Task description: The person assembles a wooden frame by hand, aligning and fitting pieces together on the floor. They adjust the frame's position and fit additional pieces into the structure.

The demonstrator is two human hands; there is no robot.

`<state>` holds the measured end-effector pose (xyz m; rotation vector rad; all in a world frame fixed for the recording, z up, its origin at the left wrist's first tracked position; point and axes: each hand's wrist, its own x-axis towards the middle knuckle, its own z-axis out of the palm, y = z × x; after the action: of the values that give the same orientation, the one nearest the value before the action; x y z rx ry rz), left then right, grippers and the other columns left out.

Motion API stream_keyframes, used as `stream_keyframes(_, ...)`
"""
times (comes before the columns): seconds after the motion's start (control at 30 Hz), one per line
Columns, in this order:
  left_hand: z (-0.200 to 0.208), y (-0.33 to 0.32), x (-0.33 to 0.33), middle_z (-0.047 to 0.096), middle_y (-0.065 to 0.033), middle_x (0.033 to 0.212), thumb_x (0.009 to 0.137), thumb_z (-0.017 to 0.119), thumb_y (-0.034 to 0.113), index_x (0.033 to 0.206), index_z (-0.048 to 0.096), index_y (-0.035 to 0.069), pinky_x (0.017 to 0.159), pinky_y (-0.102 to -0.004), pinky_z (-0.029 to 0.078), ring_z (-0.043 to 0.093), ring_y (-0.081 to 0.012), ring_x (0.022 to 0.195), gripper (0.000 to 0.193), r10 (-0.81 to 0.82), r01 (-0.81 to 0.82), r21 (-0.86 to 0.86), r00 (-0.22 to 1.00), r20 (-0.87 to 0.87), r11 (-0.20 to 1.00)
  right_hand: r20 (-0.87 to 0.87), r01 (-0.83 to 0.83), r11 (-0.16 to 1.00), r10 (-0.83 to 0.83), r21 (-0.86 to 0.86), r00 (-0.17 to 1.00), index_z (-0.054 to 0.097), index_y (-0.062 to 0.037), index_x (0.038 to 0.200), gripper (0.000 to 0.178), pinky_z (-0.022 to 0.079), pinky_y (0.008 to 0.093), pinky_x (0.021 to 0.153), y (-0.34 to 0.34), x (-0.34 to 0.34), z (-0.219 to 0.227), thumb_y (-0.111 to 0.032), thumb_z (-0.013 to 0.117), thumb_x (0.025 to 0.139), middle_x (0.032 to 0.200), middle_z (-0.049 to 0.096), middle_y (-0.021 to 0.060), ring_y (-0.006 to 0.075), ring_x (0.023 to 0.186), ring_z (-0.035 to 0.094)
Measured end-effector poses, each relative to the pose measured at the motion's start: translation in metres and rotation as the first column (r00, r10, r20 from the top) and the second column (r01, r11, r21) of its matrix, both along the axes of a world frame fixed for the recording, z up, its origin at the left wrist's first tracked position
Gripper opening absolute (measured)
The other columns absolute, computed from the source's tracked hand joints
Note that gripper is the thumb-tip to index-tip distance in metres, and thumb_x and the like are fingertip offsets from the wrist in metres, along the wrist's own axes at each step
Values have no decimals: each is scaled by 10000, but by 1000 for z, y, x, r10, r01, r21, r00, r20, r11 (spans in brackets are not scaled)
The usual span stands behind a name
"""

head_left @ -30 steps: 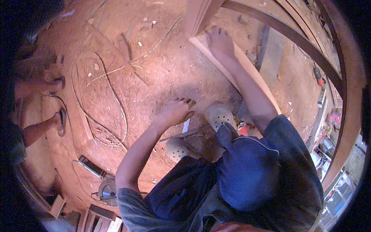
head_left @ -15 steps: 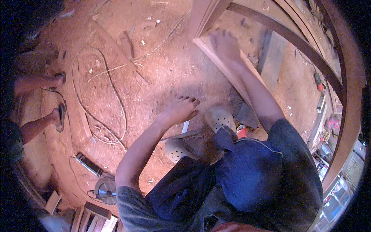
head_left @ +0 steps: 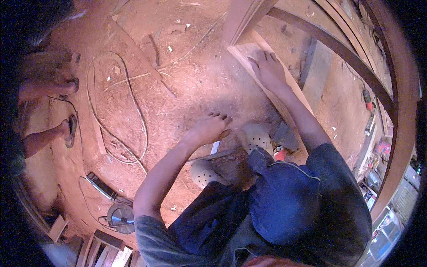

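Observation:
My right hand (head_left: pixel 269 71) lies on a pale wooden board (head_left: pixel 291 116) of a brown timber frame (head_left: pixel 331 24). Its thumb is spread to one side and its fingers bend loosely over the wood. Nothing shows beneath the palm. My left hand (head_left: pixel 209 127) hangs above the dirt floor, just beyond my clogs (head_left: pixel 205 174), with the fingers slightly apart and nothing visible in them. A small whitish strip (head_left: pixel 215 147) shows below that hand. My bent knee in blue cloth (head_left: pixel 287 200) fills the lower middle.
A looped cord (head_left: pixel 143 118) and wood strips (head_left: pixel 147 62) lie on the floor. Lower left sits a power tool with a round saw blade (head_left: pixel 120 217). Another person's sandalled foot (head_left: pixel 70 130) is at left. A red-and-dark tool (head_left: pixel 368 101) lies beyond the frame.
My right hand has slid along the board toward me, its fingers now clearer. My left hand stays nearly in place. The whole view has shifted slightly.

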<state>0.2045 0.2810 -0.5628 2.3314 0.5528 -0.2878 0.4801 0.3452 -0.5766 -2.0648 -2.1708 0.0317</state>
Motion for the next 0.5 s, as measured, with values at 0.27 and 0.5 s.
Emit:
stream_keyframes(0.27, -10, 3, 15, 632, -187, 1190, 960, 551, 388, 1224, 580, 49, 983, -478, 466, 613, -389, 1086, 430, -57, 56, 14, 997, 60, 998, -28, -7, 1000, 8, 23, 1000, 566, -1, 1136, 409, 488, 475, 915, 13, -20, 3, -375, 505, 981, 1119, 618, 213, 389, 1067, 592)
stream_keyframes(0.5, -15, 2, 11, 607, -180, 1242, 968, 537, 395, 1249, 582, 59, 991, -479, 459, 586, -384, 1133, 440, -31, 32, -14, 999, 37, 999, -37, 71, 992, -76, -108, 996, 554, -20, 1237, 438, 477, 490, 934, 39, -33, 12, -371, 507, 978, 1188, 595, 204, 375, 1107, 584)
